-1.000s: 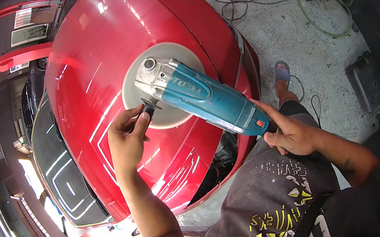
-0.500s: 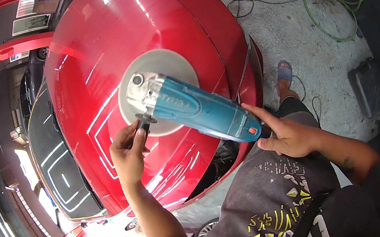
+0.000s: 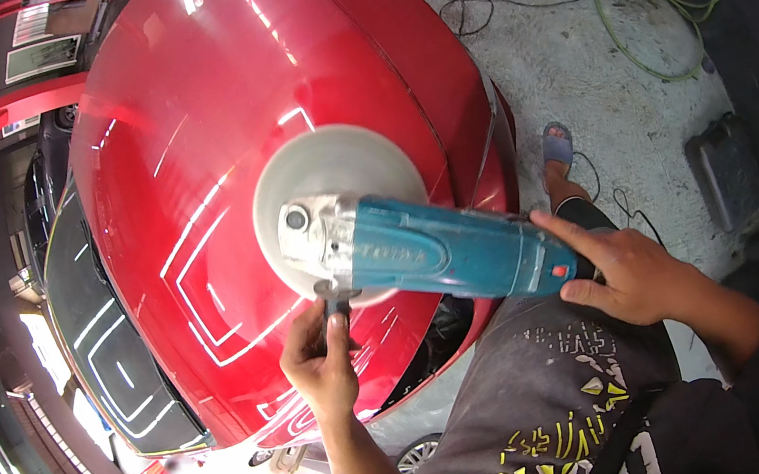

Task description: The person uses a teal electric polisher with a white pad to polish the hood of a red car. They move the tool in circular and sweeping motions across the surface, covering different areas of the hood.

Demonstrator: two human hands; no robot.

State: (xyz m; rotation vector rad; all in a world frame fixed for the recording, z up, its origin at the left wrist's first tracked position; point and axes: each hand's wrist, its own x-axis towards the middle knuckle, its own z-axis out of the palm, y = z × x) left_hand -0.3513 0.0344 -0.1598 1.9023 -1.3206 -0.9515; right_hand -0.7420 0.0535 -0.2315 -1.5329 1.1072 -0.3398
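Observation:
A teal rotary polisher [image 3: 448,250] with a silver gear head lies across the middle of the view, above the glossy red car hood [image 3: 173,162]. Its round, pale pad [image 3: 355,155] is against or just over the paint; I cannot tell which. The fingers of my left hand [image 3: 323,364] are wrapped round the black side handle [image 3: 341,317] at the head. At the rear end of the body, by a small red switch, my right hand [image 3: 613,267] grips the polisher, thumb and forefinger on either side. Part of the rear grip is hidden by that hand.
Behind the hood is the car's dark windshield [image 3: 121,354]. On the grey concrete floor to the right lie a black cord [image 3: 485,0], a coiled green hose [image 3: 609,14] and a dark case [image 3: 729,175]. My sandaled foot [image 3: 556,145] stands beside the car's front.
The polisher has shifted to the right and slightly toward me, lying closer to level across the view. Both hands have moved along with it, keeping their holds.

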